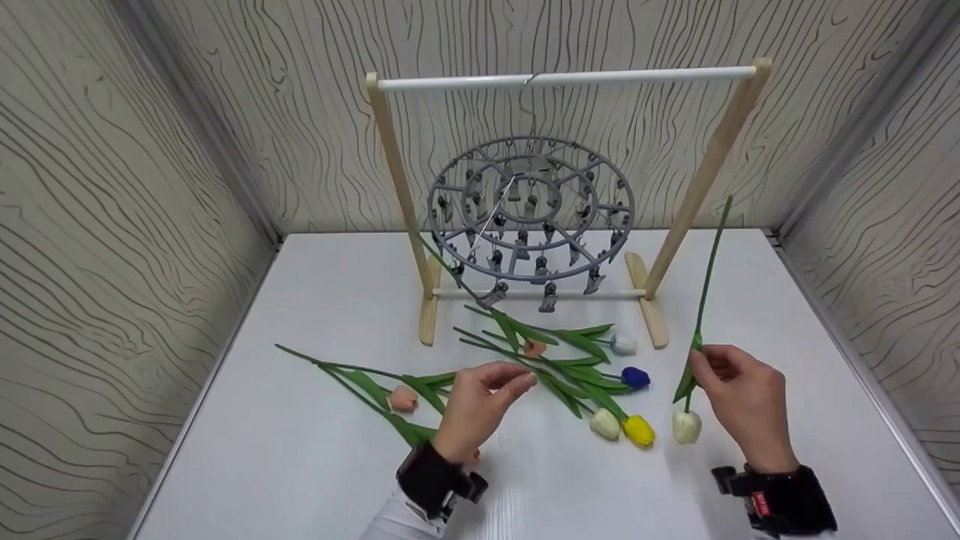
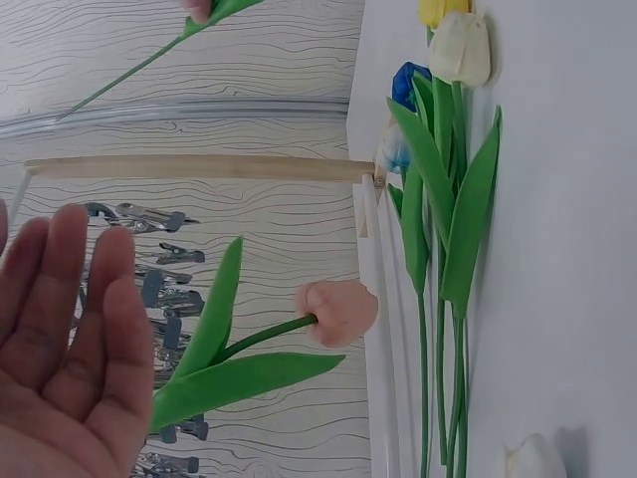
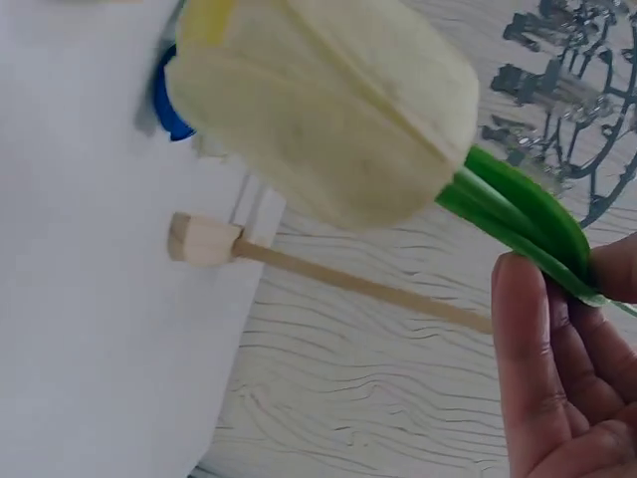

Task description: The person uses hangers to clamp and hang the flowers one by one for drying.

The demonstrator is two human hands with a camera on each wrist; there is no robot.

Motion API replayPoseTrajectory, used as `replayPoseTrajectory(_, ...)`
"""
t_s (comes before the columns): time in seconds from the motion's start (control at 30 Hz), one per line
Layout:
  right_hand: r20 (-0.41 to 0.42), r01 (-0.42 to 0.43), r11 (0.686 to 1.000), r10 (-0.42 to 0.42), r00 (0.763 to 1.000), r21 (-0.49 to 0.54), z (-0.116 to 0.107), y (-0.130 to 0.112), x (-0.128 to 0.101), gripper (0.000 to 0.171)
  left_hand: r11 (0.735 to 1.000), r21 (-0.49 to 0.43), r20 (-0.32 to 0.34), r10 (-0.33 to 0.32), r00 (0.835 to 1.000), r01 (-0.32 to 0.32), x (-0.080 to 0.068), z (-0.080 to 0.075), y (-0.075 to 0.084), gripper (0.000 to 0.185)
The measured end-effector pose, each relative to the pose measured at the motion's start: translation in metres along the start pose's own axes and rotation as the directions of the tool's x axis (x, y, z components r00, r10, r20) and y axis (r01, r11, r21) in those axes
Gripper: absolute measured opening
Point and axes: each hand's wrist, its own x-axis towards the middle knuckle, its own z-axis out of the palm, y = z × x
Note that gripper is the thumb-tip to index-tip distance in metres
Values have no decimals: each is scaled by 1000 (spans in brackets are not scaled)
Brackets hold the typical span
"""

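My right hand [image 1: 742, 397] pinches a white tulip [image 1: 686, 427] by its green stem and leaf, bloom hanging down and stem end pointing up. Close in the right wrist view, its cream bloom [image 3: 328, 110] fills the upper part. My left hand [image 1: 484, 405] holds nothing, its fingers loosely bent above the table in front of the rack. A pink tulip [image 2: 338, 314] hangs bloom-down from the front left of the grey clip hanger [image 1: 531, 277], beyond my left hand. Metal clips dangle all round the hanger's rings.
A wooden stand [image 1: 705, 180] with a white crossbar [image 1: 637, 76] carries the hanger. Beneath and before it lie a yellow tulip [image 1: 639, 432], a blue tulip [image 1: 634, 377], another white tulip [image 1: 604, 424] and a white-blue tulip [image 1: 622, 344]. Pink tulips [image 1: 403, 399] lie at left, partly behind my left hand.
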Motion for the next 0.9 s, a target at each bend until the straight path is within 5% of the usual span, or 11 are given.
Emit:
replayPoseTrajectory(0.5, 167, 143, 972, -175, 970, 187, 35, -57, -47, 17, 995, 47, 27, 91, 995, -92, 2, 19, 4, 25)
replayPoseTrajectory(0.73, 255, 77, 967, -140, 957, 242, 47, -69, -57, 17, 996, 9, 71, 87, 994, -88, 1, 27, 3, 22)
replayPoseTrajectory(0.9, 269, 116, 956, -190, 944, 269, 54, -70, -61, 14, 996, 15, 97, 83, 992, -85, -1, 29, 2, 23)
